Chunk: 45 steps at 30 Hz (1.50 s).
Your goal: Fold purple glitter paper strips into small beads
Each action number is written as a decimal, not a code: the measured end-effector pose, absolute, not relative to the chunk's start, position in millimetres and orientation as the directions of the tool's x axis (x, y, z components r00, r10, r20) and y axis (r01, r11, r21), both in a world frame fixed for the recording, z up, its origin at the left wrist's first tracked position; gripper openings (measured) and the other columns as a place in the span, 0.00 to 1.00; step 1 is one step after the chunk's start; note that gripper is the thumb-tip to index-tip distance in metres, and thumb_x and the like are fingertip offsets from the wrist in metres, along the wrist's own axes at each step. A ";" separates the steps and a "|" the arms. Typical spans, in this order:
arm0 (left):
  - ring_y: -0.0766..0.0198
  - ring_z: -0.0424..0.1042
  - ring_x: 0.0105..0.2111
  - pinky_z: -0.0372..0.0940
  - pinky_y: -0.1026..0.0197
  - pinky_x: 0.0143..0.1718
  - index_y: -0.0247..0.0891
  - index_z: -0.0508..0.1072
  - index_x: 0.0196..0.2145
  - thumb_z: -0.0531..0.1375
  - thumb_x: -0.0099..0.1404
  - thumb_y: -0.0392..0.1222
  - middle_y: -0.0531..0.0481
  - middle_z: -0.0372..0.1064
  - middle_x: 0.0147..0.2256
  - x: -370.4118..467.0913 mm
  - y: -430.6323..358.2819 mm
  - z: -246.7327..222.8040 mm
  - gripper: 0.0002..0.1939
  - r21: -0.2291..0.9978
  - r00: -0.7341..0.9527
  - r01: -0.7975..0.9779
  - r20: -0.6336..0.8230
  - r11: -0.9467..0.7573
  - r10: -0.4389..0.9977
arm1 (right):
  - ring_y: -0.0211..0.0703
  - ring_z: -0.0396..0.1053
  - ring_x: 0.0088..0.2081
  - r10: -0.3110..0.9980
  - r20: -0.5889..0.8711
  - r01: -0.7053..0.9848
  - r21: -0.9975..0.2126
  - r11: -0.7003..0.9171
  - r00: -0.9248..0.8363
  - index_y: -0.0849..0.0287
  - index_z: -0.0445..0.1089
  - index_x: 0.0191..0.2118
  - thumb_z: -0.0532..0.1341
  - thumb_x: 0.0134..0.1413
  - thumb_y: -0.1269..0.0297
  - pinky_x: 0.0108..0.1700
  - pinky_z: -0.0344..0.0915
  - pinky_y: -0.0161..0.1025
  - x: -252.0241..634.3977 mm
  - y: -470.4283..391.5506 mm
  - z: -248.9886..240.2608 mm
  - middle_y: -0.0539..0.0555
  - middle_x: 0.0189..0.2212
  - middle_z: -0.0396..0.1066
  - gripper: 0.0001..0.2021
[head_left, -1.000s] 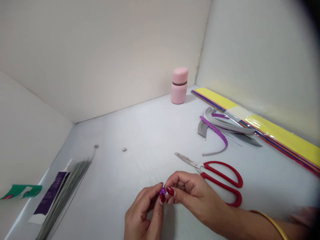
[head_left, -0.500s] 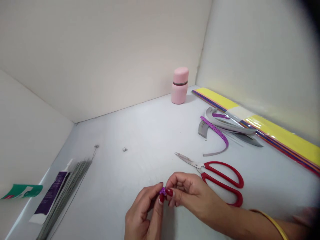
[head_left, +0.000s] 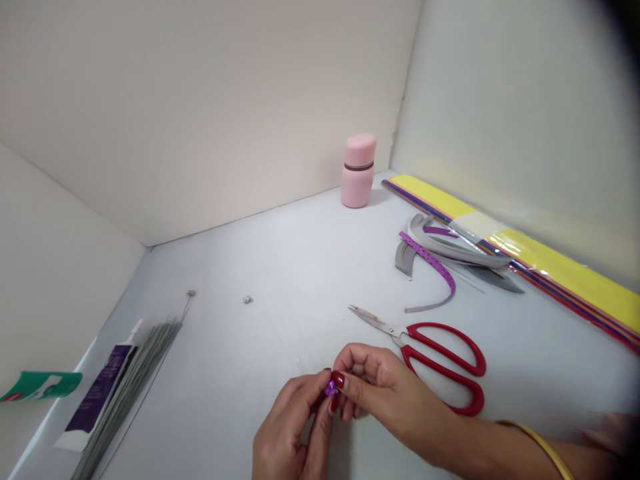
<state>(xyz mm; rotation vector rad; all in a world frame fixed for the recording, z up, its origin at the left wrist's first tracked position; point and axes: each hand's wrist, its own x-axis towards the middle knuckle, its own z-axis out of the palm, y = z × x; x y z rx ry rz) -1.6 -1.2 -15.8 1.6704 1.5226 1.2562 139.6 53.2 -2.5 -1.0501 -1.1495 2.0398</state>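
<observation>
A small shiny purple piece (head_left: pixel 331 387), folded or rolled, is pinched between the fingertips of both hands. My left hand (head_left: pixel 299 421) holds it from the left between thumb and forefinger. From the right, my right hand (head_left: pixel 373 380) grips its edge with thumb and forefinger, the other fingers curled in. The fingertips hide much of the piece, so its exact shape cannot be made out. Just behind my right hand lie scissors (head_left: pixel 395 329) with red handles, blades pointing left, partly covered by the wrist.
Purple strip (head_left: pixel 435 263) and grey offcuts (head_left: pixel 463 252) lie at right, beside yellow-topped packaged sheets (head_left: pixel 560 260). A pink flask (head_left: pixel 358 172) stands at the back wall. At left are a purple-and-white tube (head_left: pixel 100 393), thin wires (head_left: pixel 130 387) and a small silvery bit (head_left: pixel 247 300).
Both hands have shifted slightly, the left one a little to the right. The purple piece sits turned a bit differently between the fingertips.
</observation>
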 end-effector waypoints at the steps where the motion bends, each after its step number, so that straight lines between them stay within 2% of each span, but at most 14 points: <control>1: 0.68 0.73 0.32 0.64 0.72 0.35 0.43 0.74 0.41 0.57 0.59 0.30 0.52 0.73 0.34 -2.2 -1.4 -16.4 0.14 0.866 -0.077 0.455 0.271 -0.208 0.959 | 0.33 0.63 0.23 0.773 -0.354 -0.090 -0.881 -0.464 -0.527 0.62 0.63 0.26 0.60 0.50 0.60 0.28 0.58 0.32 139.6 53.3 -2.3 0.48 0.20 0.66 0.11; 7: 0.69 0.73 0.33 0.63 0.73 0.36 0.40 0.73 0.40 0.57 0.59 0.29 0.51 0.74 0.33 -4.7 -1.6 -18.3 0.13 0.819 -0.052 0.524 0.306 -0.235 0.951 | 0.34 0.62 0.24 0.823 -0.289 -0.030 -0.938 -0.347 -0.488 0.62 0.64 0.25 0.59 0.51 0.66 0.28 0.58 0.32 141.2 52.4 -2.4 0.47 0.19 0.64 0.07; 12: 0.67 0.72 0.33 0.64 0.70 0.37 0.38 0.71 0.42 0.55 0.60 0.28 0.49 0.73 0.34 -5.6 -1.8 -20.4 0.14 0.776 -0.014 0.558 0.363 -0.294 0.932 | 0.36 0.63 0.26 0.853 -0.198 0.086 -0.980 -0.179 -0.483 0.62 0.66 0.27 0.57 0.53 0.67 0.28 0.60 0.33 144.2 49.1 -7.2 0.49 0.21 0.65 0.06; 15: 0.68 0.72 0.34 0.64 0.71 0.38 0.38 0.71 0.42 0.55 0.60 0.27 0.49 0.72 0.35 -7.1 -1.7 -20.0 0.14 0.764 -0.003 0.568 0.374 -0.307 0.927 | 0.37 0.64 0.27 0.847 -0.160 0.090 -0.987 -0.133 -0.508 0.62 0.68 0.28 0.56 0.54 0.67 0.30 0.62 0.34 145.2 50.3 -6.5 0.50 0.22 0.67 0.07; 18: 0.68 0.72 0.34 0.64 0.71 0.37 0.37 0.71 0.42 0.55 0.60 0.26 0.48 0.72 0.35 -8.2 -1.3 -19.0 0.14 0.747 0.013 0.576 0.397 -0.331 0.918 | 0.37 0.65 0.28 0.824 -0.188 0.022 -0.978 -0.208 -0.535 0.62 0.70 0.29 0.56 0.53 0.68 0.32 0.63 0.34 144.5 52.7 -4.9 0.50 0.24 0.68 0.07; 21: 0.68 0.72 0.34 0.64 0.71 0.37 0.37 0.71 0.42 0.55 0.59 0.25 0.48 0.72 0.35 -8.7 -1.3 -19.4 0.15 0.737 0.017 0.580 0.413 -0.346 0.910 | 0.34 0.65 0.26 0.803 -0.263 -0.061 -0.936 -0.347 -0.535 0.63 0.69 0.28 0.60 0.49 0.67 0.30 0.62 0.32 142.4 54.6 -4.6 0.49 0.22 0.68 0.04; 27: 0.69 0.72 0.34 0.63 0.72 0.38 0.37 0.71 0.44 0.56 0.59 0.25 0.48 0.72 0.36 -8.6 -2.0 -20.2 0.16 0.759 0.012 0.550 0.411 -0.349 0.912 | 0.32 0.65 0.22 0.764 -0.362 -0.128 -0.858 -0.497 -0.534 0.65 0.69 0.25 0.66 0.42 0.65 0.27 0.60 0.30 138.7 58.0 -5.2 0.49 0.19 0.69 0.09; 33: 0.67 0.72 0.33 0.65 0.70 0.35 0.39 0.71 0.44 0.57 0.58 0.26 0.48 0.72 0.35 -8.2 -2.0 -20.8 0.17 0.800 -0.015 0.503 0.387 -0.327 0.922 | 0.32 0.65 0.21 0.742 -0.394 -0.151 -0.823 -0.547 -0.543 0.65 0.68 0.25 0.69 0.38 0.62 0.25 0.59 0.30 140.4 60.7 -3.6 0.48 0.18 0.69 0.12; 45: 0.67 0.72 0.34 0.65 0.70 0.35 0.38 0.73 0.43 0.57 0.59 0.30 0.48 0.73 0.35 -7.5 -2.7 -20.2 0.14 0.835 -0.052 0.492 0.310 -0.246 0.949 | 0.31 0.65 0.22 0.715 -0.422 -0.113 -0.814 -0.569 -0.558 0.65 0.71 0.26 0.68 0.38 0.63 0.26 0.58 0.30 140.4 62.2 -1.4 0.48 0.19 0.70 0.10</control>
